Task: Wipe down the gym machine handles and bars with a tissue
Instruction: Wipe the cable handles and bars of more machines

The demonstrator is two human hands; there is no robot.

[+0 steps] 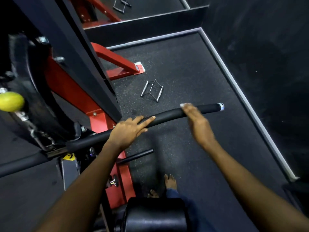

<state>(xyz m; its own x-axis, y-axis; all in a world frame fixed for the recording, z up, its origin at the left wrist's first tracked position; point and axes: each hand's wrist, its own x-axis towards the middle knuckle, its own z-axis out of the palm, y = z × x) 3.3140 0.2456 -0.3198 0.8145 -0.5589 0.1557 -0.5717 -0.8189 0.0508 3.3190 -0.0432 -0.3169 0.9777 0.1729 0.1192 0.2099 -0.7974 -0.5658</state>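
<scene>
**Both hands on the padded pull-down bar**

Your left hand (129, 129) rests on the black padded bar (168, 113) near its bend, fingers straight along the foam. Your right hand (194, 117) lies over the bar nearer its metal-capped end, motion-blurred; a corner of white tissue (183, 104) peeks out beyond its fingertips. I cannot tell whether those fingers curl round it. A chrome V-handle attachment (151, 90) lies on the rubber floor (192, 72) beyond.

Tissue (184, 105) (mostly hidden) under blurred right hand (195, 118)
</scene>
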